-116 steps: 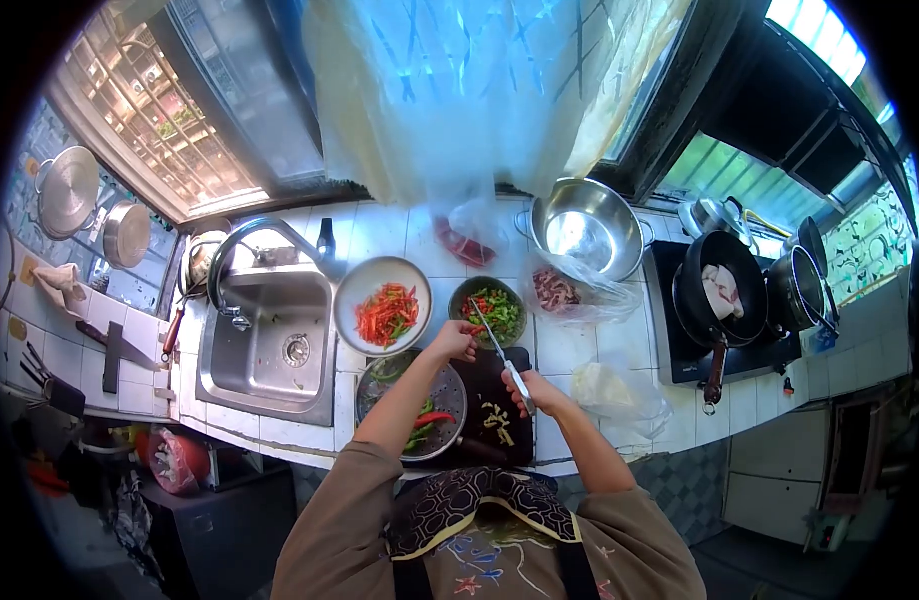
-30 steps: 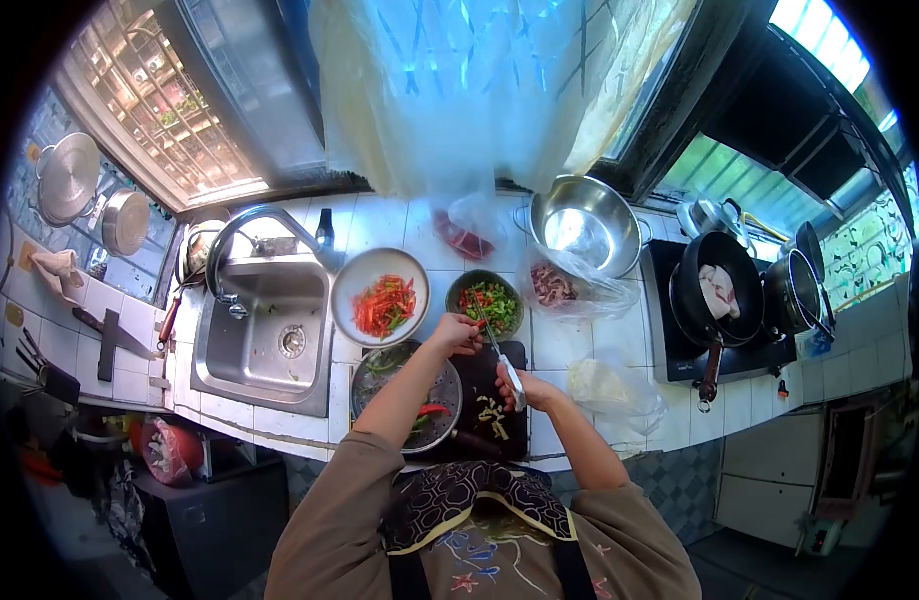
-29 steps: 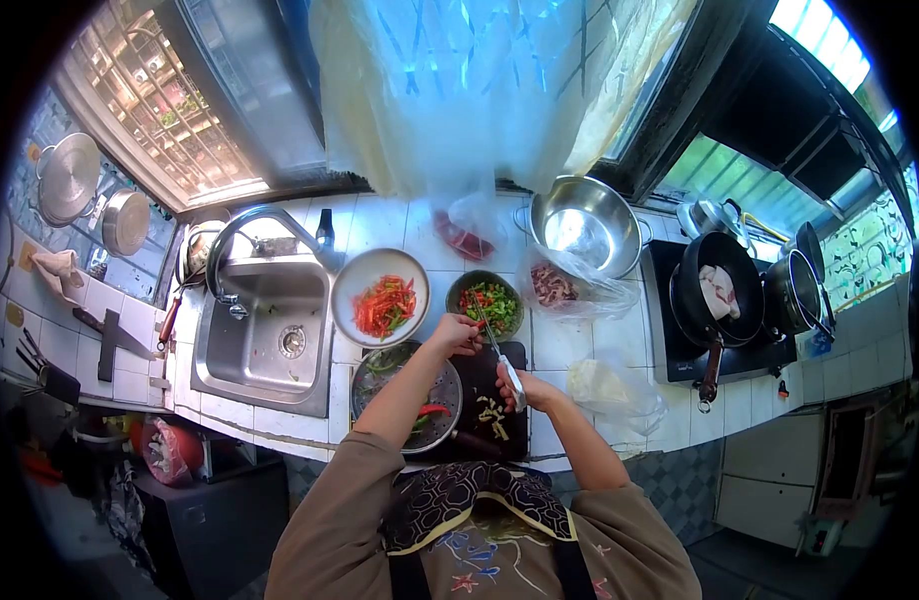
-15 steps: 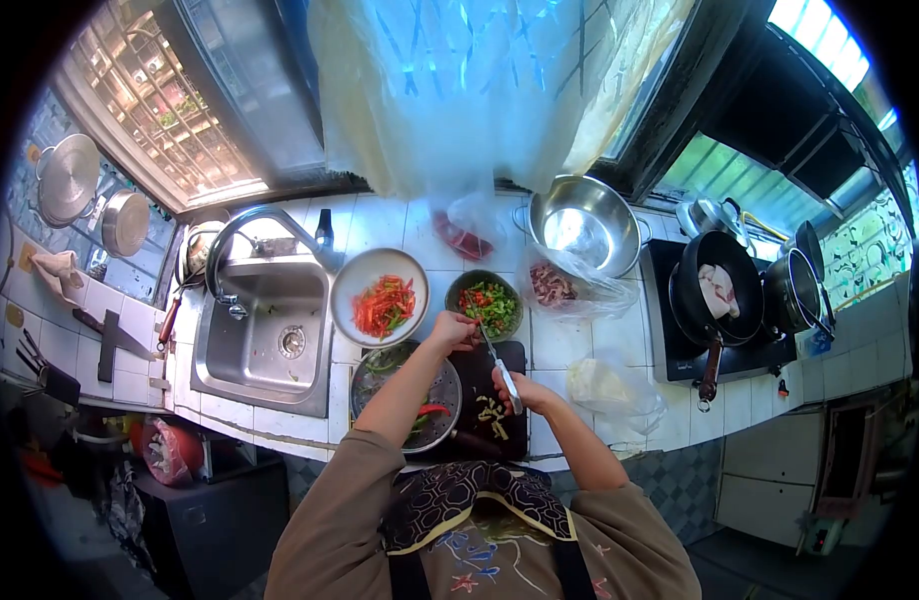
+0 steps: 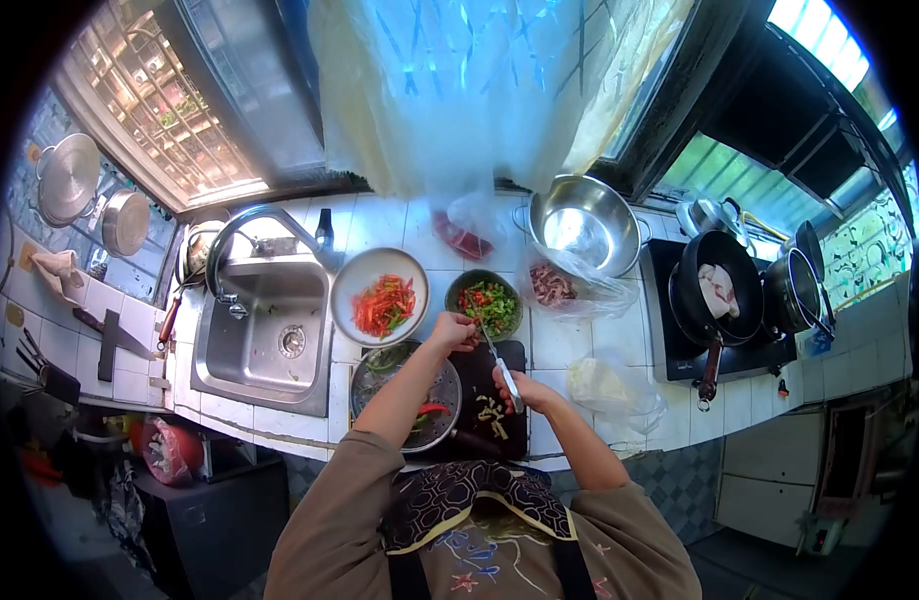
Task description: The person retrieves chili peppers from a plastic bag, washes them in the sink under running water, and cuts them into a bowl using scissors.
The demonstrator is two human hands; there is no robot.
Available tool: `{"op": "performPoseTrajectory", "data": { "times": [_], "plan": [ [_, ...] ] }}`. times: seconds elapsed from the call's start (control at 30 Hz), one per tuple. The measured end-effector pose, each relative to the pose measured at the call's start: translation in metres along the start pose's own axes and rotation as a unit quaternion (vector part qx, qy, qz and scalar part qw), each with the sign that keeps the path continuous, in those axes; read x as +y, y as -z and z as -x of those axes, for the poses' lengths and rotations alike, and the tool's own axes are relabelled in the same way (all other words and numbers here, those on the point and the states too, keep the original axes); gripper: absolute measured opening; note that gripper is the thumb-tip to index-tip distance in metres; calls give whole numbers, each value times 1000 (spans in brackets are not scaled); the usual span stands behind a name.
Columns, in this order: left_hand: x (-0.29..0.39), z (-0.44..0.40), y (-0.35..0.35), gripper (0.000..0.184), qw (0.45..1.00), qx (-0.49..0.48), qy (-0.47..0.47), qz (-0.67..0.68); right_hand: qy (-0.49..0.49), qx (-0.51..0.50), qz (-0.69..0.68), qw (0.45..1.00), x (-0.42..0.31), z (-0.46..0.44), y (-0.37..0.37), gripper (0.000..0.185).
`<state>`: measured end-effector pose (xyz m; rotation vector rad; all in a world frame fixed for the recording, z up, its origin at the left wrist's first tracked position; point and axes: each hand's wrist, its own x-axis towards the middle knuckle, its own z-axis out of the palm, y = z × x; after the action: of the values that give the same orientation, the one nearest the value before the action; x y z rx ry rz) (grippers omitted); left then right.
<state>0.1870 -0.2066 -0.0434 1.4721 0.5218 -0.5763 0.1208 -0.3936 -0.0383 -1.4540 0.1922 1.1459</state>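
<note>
My right hand [image 5: 520, 388] is closed around the light-coloured handles of what look like scissors [image 5: 501, 368], their narrow blades pointing up and left. My left hand [image 5: 456, 332] is pinched at the blade end, with its fingertips over the near rim of a dark green bowl [image 5: 521, 318]. Whatever small thing it pinches is hidden by the fingers. Chopped green and red peppers [image 5: 492, 302] fill the bowl. Below my hands lies a dark cutting board [image 5: 515, 440] with pale scraps [image 5: 493, 418] on it. A colander [image 5: 360, 418] with whole peppers sits partly under my left forearm.
Left are a plate [image 5: 345, 325] of shredded red and green peppers and a steel sink [image 5: 250, 330]. Bagged meat [image 5: 552, 285], a steel pot [image 5: 580, 215] and a plastic bag [image 5: 615, 390] stand right. Farther right, a wok [image 5: 695, 315] with pale meat sits on the stove.
Both hands stay in nearly the same place, with only a very slight shift of the fingers and the scissors. The bowl, plate and colander have not moved.
</note>
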Motion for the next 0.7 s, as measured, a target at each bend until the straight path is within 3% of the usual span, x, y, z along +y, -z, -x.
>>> {"op": "performPoseTrajectory", "data": {
  "times": [0.7],
  "plan": [
    [0, -4, -1, 24, 997, -46, 8, -61, -13, 33, -2, 999, -5, 6, 0, 43]
  ]
}}
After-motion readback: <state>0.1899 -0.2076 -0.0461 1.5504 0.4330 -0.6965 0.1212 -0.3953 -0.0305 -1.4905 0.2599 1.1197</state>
